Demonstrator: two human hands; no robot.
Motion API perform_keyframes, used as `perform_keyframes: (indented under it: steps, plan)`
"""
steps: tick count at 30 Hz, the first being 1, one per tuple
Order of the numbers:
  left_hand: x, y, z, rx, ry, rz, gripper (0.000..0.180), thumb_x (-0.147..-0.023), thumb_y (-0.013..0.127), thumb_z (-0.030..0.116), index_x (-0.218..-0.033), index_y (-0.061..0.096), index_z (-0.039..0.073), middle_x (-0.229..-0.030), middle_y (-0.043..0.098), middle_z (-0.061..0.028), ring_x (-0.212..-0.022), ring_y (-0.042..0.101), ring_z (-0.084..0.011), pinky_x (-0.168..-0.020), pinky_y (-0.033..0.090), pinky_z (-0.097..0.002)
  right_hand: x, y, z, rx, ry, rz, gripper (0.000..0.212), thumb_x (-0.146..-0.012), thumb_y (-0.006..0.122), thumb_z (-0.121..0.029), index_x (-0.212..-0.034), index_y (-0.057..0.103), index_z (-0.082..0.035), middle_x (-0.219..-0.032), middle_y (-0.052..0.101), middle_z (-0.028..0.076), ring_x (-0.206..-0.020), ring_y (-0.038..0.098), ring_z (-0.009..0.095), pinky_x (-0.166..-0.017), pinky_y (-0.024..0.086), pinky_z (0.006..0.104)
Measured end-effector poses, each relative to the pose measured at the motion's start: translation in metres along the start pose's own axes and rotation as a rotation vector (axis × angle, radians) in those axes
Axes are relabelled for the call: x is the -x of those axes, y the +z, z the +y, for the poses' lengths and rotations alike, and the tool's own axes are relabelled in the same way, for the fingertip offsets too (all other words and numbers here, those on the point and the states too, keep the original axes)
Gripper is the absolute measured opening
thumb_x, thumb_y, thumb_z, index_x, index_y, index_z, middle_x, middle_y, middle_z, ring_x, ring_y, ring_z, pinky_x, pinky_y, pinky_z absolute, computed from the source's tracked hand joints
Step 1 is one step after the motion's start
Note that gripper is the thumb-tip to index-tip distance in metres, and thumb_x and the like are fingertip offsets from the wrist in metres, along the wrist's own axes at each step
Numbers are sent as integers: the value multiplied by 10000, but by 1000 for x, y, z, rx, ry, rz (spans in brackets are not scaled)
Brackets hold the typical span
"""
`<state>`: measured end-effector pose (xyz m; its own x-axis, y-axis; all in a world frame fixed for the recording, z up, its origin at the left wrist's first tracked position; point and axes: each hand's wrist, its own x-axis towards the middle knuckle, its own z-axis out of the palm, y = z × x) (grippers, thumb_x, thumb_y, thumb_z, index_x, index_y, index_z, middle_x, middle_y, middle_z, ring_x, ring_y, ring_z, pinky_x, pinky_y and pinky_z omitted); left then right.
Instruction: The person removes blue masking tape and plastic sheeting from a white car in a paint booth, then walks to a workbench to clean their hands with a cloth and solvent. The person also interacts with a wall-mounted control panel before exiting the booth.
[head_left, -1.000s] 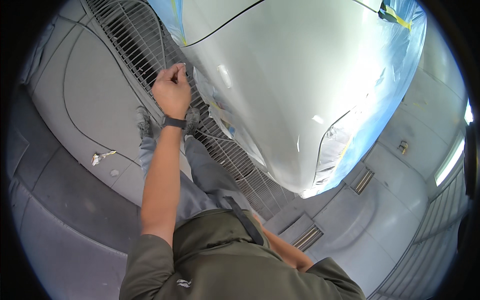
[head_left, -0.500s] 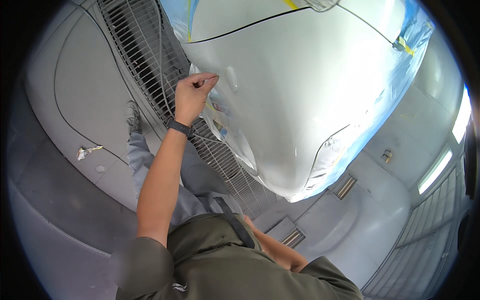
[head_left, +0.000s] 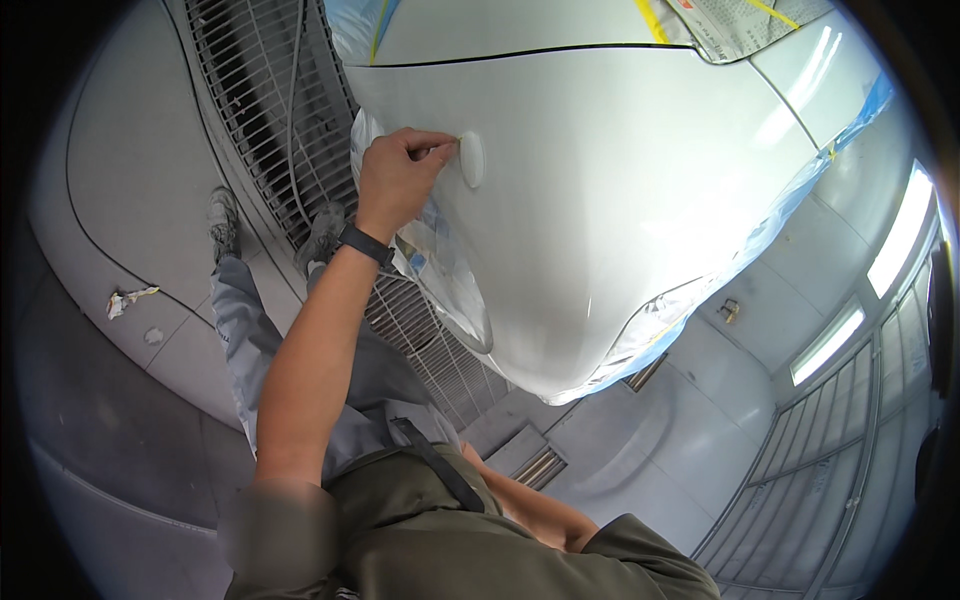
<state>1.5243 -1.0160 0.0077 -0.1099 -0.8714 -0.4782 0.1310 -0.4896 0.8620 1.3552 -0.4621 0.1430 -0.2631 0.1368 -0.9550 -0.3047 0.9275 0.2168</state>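
Observation:
My left hand (head_left: 400,180), with a dark band on the wrist, reaches over the white car body panel (head_left: 570,200). Thumb and forefinger are pinched together at the upper left edge of a small white oval piece (head_left: 472,160) on that panel. A tiny yellowish spot shows at the fingertips, too small to name. The oval piece lies against the panel. My right forearm (head_left: 535,505) angles behind my body, and its hand is hidden from view.
Clear masking film (head_left: 440,260) hangs along the panel's near edge, above a metal floor grating (head_left: 420,335). Blue film (head_left: 780,225) and taped newspaper (head_left: 740,25) cover other parts of the car. A hose (head_left: 185,60) and crumpled scrap (head_left: 128,300) lie on the floor at left.
My left hand has moved from just left of the oval piece to its upper edge, still pinched. The view has shifted, and more newspaper shows at the top.

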Motion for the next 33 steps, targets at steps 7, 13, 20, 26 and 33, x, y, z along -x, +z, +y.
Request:
perform_keyframes:
  steps: [7, 13, 20, 26, 33]
  plan:
    - [-6, -2, -2, -16, 18, -25, 184, -863, 772, 179, -974, 800, 36, -730, 682, -67, -635, 572, -148, -626, 475, -300, -15, 2, 22, -16, -56, -8, 536, -878, 696, -470, -1136, 659, -2, -1099, 709, 233, -1051, 666, 373, -867, 501, 459]
    - [-5, 0, -1, -46, -12, -7, 184, -891, 775, 154, -1009, 794, 14, -768, 722, -37, -669, 584, -86, -653, 478, -253, -16, 0, 23, 26, -8, -5, 578, -871, 691, -498, -1175, 640, -9, -1160, 683, 251, -1106, 643, 391, -903, 493, 462]
    - [3, 1, -6, -29, 56, 136, 175, -865, 784, 155, -978, 799, 22, -735, 711, -53, -614, 599, -116, -591, 489, -279, -25, 0, 36, 79, 21, -41, 597, -874, 679, -520, -1194, 610, -21, -1180, 646, 261, -1138, 609, 416, -927, 481, 471]
    - [3, -4, 0, 110, -35, 52, 187, -868, 784, 166, -971, 800, 10, -662, 638, -16, -467, 514, -102, -415, 418, -274, -28, 0, 40, 77, 51, -71, 613, -880, 670, -526, -1205, 591, -13, -1206, 624, 276, -1157, 589, 439, -949, 474, 482]
    - [-1, 2, 1, 95, -32, 16, 183, -877, 774, 163, -979, 800, 13, -669, 665, -32, -450, 529, -109, -398, 408, -286, -20, -1, 27, 119, 51, 9, 641, -876, 673, -535, -1216, 591, 2, -1214, 626, 279, -1170, 592, 433, -962, 477, 472]
